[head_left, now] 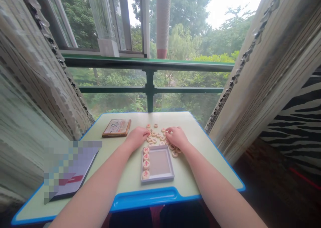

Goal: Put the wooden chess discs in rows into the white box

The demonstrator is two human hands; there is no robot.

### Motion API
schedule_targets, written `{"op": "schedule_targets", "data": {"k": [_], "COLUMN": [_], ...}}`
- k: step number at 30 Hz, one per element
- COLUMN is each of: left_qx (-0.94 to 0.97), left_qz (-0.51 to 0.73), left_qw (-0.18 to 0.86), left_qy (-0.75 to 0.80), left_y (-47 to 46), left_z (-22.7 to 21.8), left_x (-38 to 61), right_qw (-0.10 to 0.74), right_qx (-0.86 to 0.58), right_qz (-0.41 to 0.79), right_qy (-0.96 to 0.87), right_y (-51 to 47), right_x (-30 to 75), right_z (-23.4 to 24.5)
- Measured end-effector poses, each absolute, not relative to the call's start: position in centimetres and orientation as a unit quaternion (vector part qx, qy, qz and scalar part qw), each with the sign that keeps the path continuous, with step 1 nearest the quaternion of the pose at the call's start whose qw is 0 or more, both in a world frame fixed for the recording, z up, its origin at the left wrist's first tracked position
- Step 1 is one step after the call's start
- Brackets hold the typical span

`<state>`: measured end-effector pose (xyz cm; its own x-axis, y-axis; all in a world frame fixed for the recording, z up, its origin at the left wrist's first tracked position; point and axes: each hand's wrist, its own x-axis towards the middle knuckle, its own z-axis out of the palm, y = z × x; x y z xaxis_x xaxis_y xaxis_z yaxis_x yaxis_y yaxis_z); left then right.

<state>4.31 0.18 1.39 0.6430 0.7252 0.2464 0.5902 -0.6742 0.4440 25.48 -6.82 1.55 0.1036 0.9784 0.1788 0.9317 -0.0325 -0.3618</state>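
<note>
Loose round wooden Chinese chess pieces (158,135) lie in a loose cluster between my hands. My left hand (137,138) reaches in from the left, its fingers pinched on a piece at the cluster's edge, mostly hidden by the fingertips. From the right, my right hand (178,136) has its thumb and fingers closed on a piece (163,130) at the far side. More pieces (175,153) lie partly under its wrist. Nearer me is a shallow pale box (172,167), with a column of red-marked pieces (146,163) face up along its left wall.
A brown-edged flat box (116,128) with a decorated lid lies at the back left. A flat, partly blurred-out item (72,181) rests at the left edge. The table (213,164) has a blue rim and a front trough (146,197). Behind stands a green railing (149,81).
</note>
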Motion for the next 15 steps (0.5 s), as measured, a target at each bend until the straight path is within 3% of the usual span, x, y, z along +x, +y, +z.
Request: {"op": "schedule_targets", "data": {"k": [5, 11, 15], "left_qx": [0.887, 0.884, 0.86], "left_qz": [0.192, 0.193, 0.27], "left_qw": [0.152, 0.105, 0.123], "left_qy": [0.391, 0.413, 0.416], "left_y": [-0.4, -0.9, -1.4], "left_z": [1.5, 1.5, 1.7], "left_x": [4.3, 4.2, 4.7], "right_qw": [0.207, 0.28, 0.336], "right_qx": [-0.719, -0.738, -0.724], "right_qz": [0.072, 0.119, 0.137], "right_qy": [-0.659, -0.603, -0.587], "right_y": [-6.6, -6.5, -6.7], "right_x": [25.4, 25.2, 24.9], "right_z": [1.2, 0.9, 1.3]}}
